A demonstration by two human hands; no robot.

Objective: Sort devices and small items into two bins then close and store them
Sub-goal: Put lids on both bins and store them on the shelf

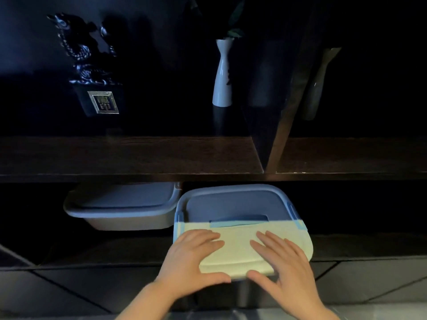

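I find the left hand [194,257] and right hand [282,262] both spread, fingers straight on the lid [235,245] of the near bin [242,227], thumbs hooked under its front edge. That bin sits half into the lower shelf [369,245], directly beyond my fingertips. I judge this the storing step, both bins closed. The next move calls for an even push inward, keeping clear of the second bin [120,211], left of my left hand and deeper in.

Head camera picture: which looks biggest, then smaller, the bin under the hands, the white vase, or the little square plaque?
1. Bin under the hands, though it's nearest the camera.
2. White vase.
3. Square plaque.
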